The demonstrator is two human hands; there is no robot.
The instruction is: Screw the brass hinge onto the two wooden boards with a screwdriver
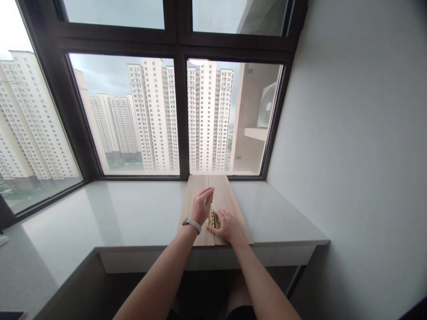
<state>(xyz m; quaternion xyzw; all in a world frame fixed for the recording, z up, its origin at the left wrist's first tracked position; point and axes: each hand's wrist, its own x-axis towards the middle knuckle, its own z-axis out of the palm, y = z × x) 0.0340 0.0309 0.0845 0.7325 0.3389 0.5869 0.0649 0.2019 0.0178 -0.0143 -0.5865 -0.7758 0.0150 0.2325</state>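
Two light wooden boards (196, 191) lie side by side on the white counter, with a narrow seam between them. A gold hinge (213, 218) sits across the seam near their front part. My right hand (225, 226) rests on the right board, its thumb and fingers closed around the hinge's right side. Just above and behind the hinge, my left hand (202, 205) is raised with its fingers pressed together around a small gold-coloured piece (211, 198), mostly hidden by the fingers. A watch with a pale band (192, 225) is on my left wrist.
The white counter (143, 213) runs along the windows and extends to the left. Dark window frames (183, 115) stand behind the boards. A plain wall (343, 133) rises at the right. The counter's front edge is just before the boards, above my legs.
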